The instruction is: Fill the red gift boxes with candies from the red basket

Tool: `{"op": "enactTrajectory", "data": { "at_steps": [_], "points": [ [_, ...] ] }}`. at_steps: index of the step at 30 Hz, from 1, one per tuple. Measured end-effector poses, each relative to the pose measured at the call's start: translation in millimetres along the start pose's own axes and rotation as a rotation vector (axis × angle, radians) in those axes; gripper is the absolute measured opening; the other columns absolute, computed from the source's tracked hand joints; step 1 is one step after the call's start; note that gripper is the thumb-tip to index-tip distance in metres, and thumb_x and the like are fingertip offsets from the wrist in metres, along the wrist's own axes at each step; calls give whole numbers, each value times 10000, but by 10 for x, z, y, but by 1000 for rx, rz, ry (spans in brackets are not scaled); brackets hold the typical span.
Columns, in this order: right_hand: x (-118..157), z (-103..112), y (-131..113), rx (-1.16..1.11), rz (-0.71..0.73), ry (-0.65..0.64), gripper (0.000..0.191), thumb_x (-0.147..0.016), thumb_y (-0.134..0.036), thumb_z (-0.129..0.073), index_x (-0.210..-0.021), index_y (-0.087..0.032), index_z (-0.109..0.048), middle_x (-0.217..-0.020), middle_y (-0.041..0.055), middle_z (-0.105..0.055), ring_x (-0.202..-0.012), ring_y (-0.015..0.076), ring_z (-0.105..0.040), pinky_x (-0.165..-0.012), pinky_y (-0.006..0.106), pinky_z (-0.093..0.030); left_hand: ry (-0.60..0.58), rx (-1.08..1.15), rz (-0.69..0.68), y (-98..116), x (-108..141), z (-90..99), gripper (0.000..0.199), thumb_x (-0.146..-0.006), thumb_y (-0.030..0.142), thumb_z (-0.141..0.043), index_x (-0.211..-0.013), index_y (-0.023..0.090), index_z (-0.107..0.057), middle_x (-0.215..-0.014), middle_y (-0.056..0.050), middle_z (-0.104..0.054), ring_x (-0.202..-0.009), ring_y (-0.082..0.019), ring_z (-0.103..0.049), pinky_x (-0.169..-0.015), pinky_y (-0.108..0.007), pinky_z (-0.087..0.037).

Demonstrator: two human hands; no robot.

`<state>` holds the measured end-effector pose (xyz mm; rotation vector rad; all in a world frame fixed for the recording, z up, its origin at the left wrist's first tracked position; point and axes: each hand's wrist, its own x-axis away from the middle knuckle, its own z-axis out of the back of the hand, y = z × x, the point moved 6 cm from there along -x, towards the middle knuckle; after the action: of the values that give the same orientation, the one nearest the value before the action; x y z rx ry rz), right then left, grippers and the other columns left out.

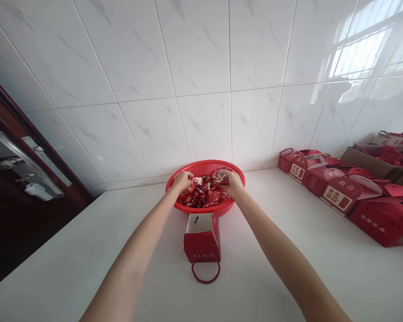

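A red plastic basket point(206, 209) holds a heap of red-wrapped candies point(208, 194), and both hands reach into it. My left hand point(183, 181) is closed at the basket's left side, its fingertips pinched on a small wrapped candy point(197, 181) with a red and white wrapper. On the right side, my right hand point(233, 181) grips a red packet with pale lettering point(222, 178) between thumb and fingers. In front of the basket stands an open red gift box point(201, 246), white inside, with its cord handle point(205, 281) lying toward me.
Several red gift boxes point(337, 194) stand in rows at the right. Behind them a cardboard carton point(366, 158) holds more red items. A tiled wall point(201, 125) rises behind the white tabletop point(147, 286). A dark door point(13, 192) with a metal handle is at the left.
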<state>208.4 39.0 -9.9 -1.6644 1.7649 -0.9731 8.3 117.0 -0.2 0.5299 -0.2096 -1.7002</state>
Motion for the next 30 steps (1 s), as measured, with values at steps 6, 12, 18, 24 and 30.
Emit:
{"op": "enactTrajectory", "data": {
  "at_steps": [6,12,18,24,30],
  "points": [
    [-28,4,37,-3,-6,-19,150,-662,-107,-700,-645,-187,-574,-608,0,-663,-595,144,-641,-576,252,-557,62,352,-111,176,76,120,200,-741,377,-648,-849,213,-684,-1018,-48,-747,-1021,-236,-659,-869,-299,-480],
    [-47,24,79,52,-49,10,144,-704,-100,-685,-646,-176,-576,-588,9,-658,-572,150,-640,-563,270,-564,-77,692,-189,388,204,152,277,-652,460,-643,-626,211,-525,-668,-6,-657,-714,-198,-665,-689,-307,-521],
    [15,-47,78,117,-79,-86,72,-765,-189,-715,-727,-148,-670,-690,44,-702,-607,167,-651,-482,268,-556,-136,794,-234,556,357,148,204,-634,386,-664,-672,191,-617,-627,14,-641,-559,-138,-586,-571,-263,-502],
    [63,-84,105,130,-118,-170,121,-729,-204,-779,-732,-152,-670,-701,46,-707,-625,168,-651,-485,263,-582,-12,823,-283,537,419,208,181,-684,358,-674,-718,180,-676,-668,2,-665,-599,-139,-598,-569,-244,-497],
    [77,-106,114,169,-136,-242,181,-674,-213,-823,-778,-150,-690,-771,57,-725,-697,186,-680,-531,262,-604,57,829,-309,510,428,223,205,-715,376,-684,-754,175,-685,-692,0,-668,-631,-141,-607,-592,-241,-505]
  ]
}}
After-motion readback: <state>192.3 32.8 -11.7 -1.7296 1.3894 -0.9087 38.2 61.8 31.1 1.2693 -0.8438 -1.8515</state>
